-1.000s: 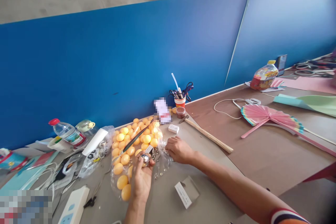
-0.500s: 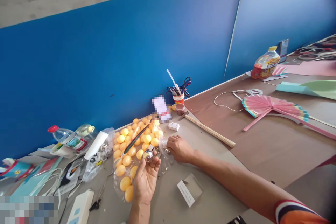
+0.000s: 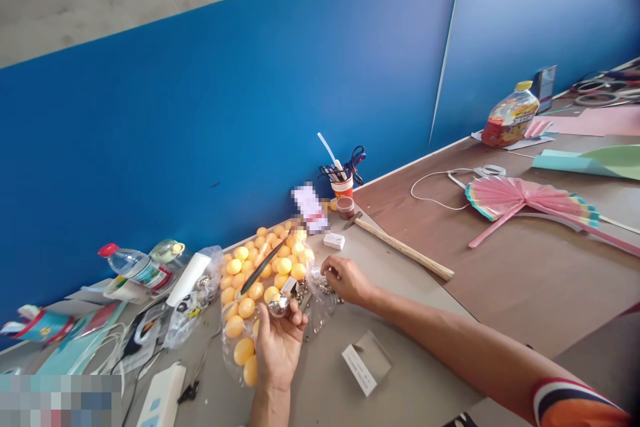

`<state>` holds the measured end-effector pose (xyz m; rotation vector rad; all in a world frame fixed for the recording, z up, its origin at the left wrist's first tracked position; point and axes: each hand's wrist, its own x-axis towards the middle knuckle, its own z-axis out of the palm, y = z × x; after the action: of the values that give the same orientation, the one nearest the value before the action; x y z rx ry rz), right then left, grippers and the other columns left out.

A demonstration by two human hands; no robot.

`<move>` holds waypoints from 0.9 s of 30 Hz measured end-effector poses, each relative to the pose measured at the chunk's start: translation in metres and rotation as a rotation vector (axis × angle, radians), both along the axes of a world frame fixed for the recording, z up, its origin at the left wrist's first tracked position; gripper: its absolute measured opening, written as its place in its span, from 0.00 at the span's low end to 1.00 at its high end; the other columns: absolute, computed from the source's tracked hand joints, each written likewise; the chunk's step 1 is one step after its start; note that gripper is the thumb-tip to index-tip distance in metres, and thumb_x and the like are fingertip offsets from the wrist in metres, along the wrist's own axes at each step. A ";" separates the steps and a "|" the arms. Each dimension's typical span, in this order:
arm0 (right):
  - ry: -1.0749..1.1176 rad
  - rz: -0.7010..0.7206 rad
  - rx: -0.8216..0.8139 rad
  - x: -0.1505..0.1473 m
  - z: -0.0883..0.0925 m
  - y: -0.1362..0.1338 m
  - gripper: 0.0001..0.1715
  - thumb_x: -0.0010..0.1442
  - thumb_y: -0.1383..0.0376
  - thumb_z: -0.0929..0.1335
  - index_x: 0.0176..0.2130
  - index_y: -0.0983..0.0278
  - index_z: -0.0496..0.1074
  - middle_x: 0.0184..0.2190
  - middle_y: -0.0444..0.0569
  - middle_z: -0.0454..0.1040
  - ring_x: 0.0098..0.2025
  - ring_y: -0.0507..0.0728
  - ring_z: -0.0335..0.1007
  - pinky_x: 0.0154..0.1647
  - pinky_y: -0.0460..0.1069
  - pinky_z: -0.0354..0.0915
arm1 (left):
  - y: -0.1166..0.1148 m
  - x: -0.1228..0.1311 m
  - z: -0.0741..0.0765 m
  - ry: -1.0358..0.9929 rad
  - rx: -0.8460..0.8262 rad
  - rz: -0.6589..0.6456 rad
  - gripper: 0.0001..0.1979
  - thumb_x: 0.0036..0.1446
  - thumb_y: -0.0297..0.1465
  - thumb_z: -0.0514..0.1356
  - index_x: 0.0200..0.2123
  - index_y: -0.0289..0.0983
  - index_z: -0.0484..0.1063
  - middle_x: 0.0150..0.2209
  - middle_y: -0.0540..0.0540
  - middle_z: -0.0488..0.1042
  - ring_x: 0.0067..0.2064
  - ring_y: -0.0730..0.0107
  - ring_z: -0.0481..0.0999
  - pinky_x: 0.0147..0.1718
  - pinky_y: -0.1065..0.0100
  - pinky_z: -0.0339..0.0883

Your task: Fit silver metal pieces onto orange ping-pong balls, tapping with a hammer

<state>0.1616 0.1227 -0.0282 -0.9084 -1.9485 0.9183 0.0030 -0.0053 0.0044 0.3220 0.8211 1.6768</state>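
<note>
Silver ball (image 3: 278,305) sits gripped in the upturned left hand (image 3: 281,349), with bagged orange balls (image 3: 244,351) just beyond and to the left of that grip. Right of it, the right hand (image 3: 347,280) curls close beside small metal bits (image 3: 324,285), whether pinching one I cannot tell, and an opened box (image 3: 358,371) lies nearer the wearer

In my left hand (image 3: 281,350), turned palm up, I hold a round silver ball (image 3: 279,305) between thumb and curled fingers, its surface shiny, with a yellowish tint that may be its own or a reflection. Tiny metallic pieces (image 3: 325,284) lie loosely scattered by the bent fingers of my right hand (image 3: 346,280), a few strays apart from the rest, all too small for me to tell their shape.
</note>
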 end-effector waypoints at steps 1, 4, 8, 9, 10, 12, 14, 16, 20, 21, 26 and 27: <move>0.014 -0.003 -0.004 0.000 0.000 -0.001 0.11 0.51 0.75 0.62 0.31 0.63 0.70 0.26 0.45 0.73 0.27 0.52 0.64 0.32 0.46 0.60 | 0.000 0.002 -0.001 0.039 -0.010 0.007 0.19 0.47 0.45 0.72 0.36 0.36 0.79 0.32 0.45 0.77 0.27 0.73 0.72 0.31 0.66 0.73; 0.070 0.004 -0.009 -0.001 0.000 -0.003 0.08 0.54 0.72 0.62 0.33 0.63 0.68 0.27 0.45 0.73 0.27 0.52 0.64 0.32 0.47 0.61 | -0.001 0.008 -0.004 0.159 -0.020 0.025 0.21 0.44 0.35 0.74 0.43 0.41 0.78 0.40 0.45 0.78 0.33 0.68 0.78 0.39 0.63 0.75; 0.158 0.038 -0.033 -0.002 0.001 -0.005 0.04 0.57 0.68 0.63 0.34 0.62 0.68 0.30 0.46 0.74 0.31 0.53 0.67 0.36 0.49 0.63 | 0.000 0.015 -0.007 0.268 -0.042 0.024 0.25 0.45 0.31 0.74 0.48 0.43 0.78 0.46 0.44 0.77 0.42 0.65 0.78 0.47 0.60 0.73; 0.174 0.039 -0.057 -0.003 0.000 -0.005 0.03 0.57 0.67 0.64 0.33 0.62 0.67 0.29 0.45 0.73 0.31 0.53 0.66 0.36 0.49 0.63 | 0.000 0.016 -0.007 0.286 -0.050 0.021 0.25 0.45 0.31 0.74 0.49 0.43 0.78 0.47 0.44 0.77 0.43 0.64 0.78 0.48 0.60 0.72; 0.189 0.042 -0.086 -0.004 0.000 -0.006 0.02 0.57 0.67 0.64 0.33 0.62 0.67 0.28 0.45 0.72 0.30 0.53 0.66 0.35 0.48 0.63 | 0.000 0.016 -0.007 0.300 -0.056 0.021 0.25 0.45 0.30 0.73 0.49 0.43 0.78 0.49 0.43 0.77 0.44 0.63 0.78 0.49 0.59 0.72; 0.222 0.052 -0.154 -0.006 0.000 -0.006 0.01 0.55 0.66 0.65 0.31 0.62 0.67 0.26 0.43 0.71 0.28 0.52 0.64 0.33 0.48 0.62 | 0.001 0.017 -0.007 0.318 -0.064 0.025 0.24 0.45 0.31 0.73 0.49 0.43 0.78 0.50 0.43 0.77 0.46 0.62 0.77 0.50 0.59 0.71; 0.271 0.085 -0.260 -0.008 0.000 -0.006 0.02 0.54 0.66 0.66 0.30 0.62 0.67 0.24 0.41 0.69 0.26 0.51 0.62 0.29 0.47 0.60 | 0.002 0.017 -0.007 0.323 -0.055 0.032 0.22 0.45 0.31 0.73 0.47 0.43 0.79 0.51 0.42 0.77 0.46 0.61 0.77 0.50 0.58 0.71; 0.337 0.137 -0.405 -0.010 0.001 -0.007 0.03 0.53 0.64 0.67 0.30 0.62 0.66 0.20 0.39 0.65 0.22 0.50 0.59 0.24 0.46 0.58 | 0.003 0.016 -0.009 0.322 -0.042 0.048 0.20 0.46 0.33 0.73 0.45 0.42 0.80 0.50 0.41 0.77 0.46 0.60 0.78 0.50 0.58 0.72; 0.439 0.229 -0.570 -0.011 0.006 -0.010 0.05 0.51 0.64 0.68 0.32 0.62 0.68 0.16 0.36 0.63 0.18 0.49 0.58 0.20 0.44 0.55 | 0.006 0.014 -0.014 0.328 -0.038 0.098 0.17 0.45 0.34 0.73 0.41 0.40 0.80 0.46 0.42 0.79 0.46 0.59 0.79 0.50 0.58 0.72; 0.446 0.236 -0.579 -0.010 0.007 -0.011 0.05 0.51 0.65 0.68 0.31 0.62 0.68 0.16 0.36 0.64 0.18 0.49 0.58 0.20 0.44 0.55 | 0.006 0.014 -0.014 0.325 -0.039 0.105 0.18 0.45 0.33 0.73 0.42 0.40 0.80 0.46 0.42 0.79 0.47 0.59 0.79 0.51 0.58 0.72; 0.432 0.302 -0.638 -0.010 0.013 -0.015 0.05 0.49 0.67 0.69 0.31 0.63 0.71 0.15 0.37 0.66 0.18 0.48 0.60 0.21 0.44 0.56 | 0.005 0.015 -0.010 0.273 -0.006 0.083 0.21 0.46 0.32 0.73 0.45 0.42 0.78 0.48 0.43 0.79 0.49 0.58 0.79 0.52 0.59 0.72; 0.444 0.322 -0.651 -0.010 0.014 -0.016 0.05 0.48 0.66 0.70 0.30 0.63 0.70 0.15 0.37 0.66 0.18 0.48 0.60 0.21 0.44 0.56 | 0.005 0.016 -0.009 0.266 -0.001 0.076 0.20 0.46 0.32 0.73 0.44 0.41 0.78 0.47 0.43 0.79 0.49 0.58 0.79 0.52 0.59 0.72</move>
<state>0.1519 0.1069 -0.0139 -0.6510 -1.4385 1.8360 0.0186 -0.0001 -0.0050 0.5262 1.0415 1.7267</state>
